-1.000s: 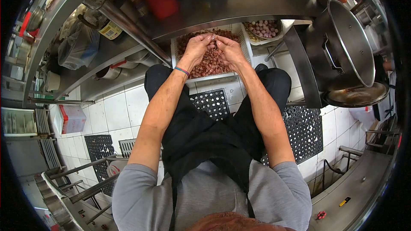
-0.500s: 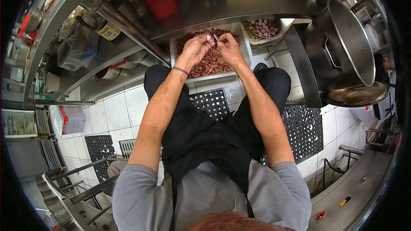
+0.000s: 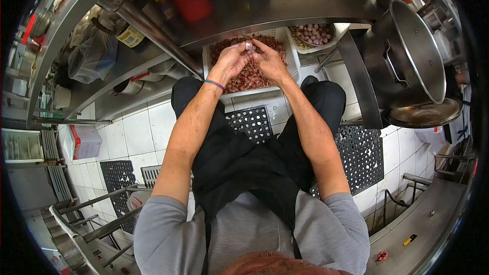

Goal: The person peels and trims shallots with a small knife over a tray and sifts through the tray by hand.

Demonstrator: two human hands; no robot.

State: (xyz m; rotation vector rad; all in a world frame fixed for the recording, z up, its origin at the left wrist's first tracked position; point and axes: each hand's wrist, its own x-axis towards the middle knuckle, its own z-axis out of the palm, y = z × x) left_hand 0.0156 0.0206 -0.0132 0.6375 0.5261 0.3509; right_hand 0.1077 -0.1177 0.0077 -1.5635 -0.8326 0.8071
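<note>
Both hands meet above a white basket [image 3: 296, 66] filled with small reddish shallots and loose skins [image 3: 254, 79]. My left hand [image 3: 234, 58], with a coloured band at its wrist, has its fingers closed round a small pale bulb [image 3: 249, 46]. Close against it on the right, my right hand [image 3: 269, 61] has its fingertips pinched at the bulb; what else they hold is too small to make out. Behind the basket on the right, a bowl [image 3: 333, 40] holds pinkish peeled shallots [image 3: 313, 34] and some yellowish ones.
A steel shelf [image 3: 300, 0] runs above the basket's far edge. On the right stands a large steel pot [image 3: 407, 56] over a round lid or pan [image 3: 425, 112]. Black perforated mats [image 3: 359, 158] lie on the white tiles. A plastic bag [image 3: 94, 58] is at left.
My right hand's fingers have moved left and closed in on the pale bulb in my left hand. A thin piece seen between the hands half a second ago no longer shows.
</note>
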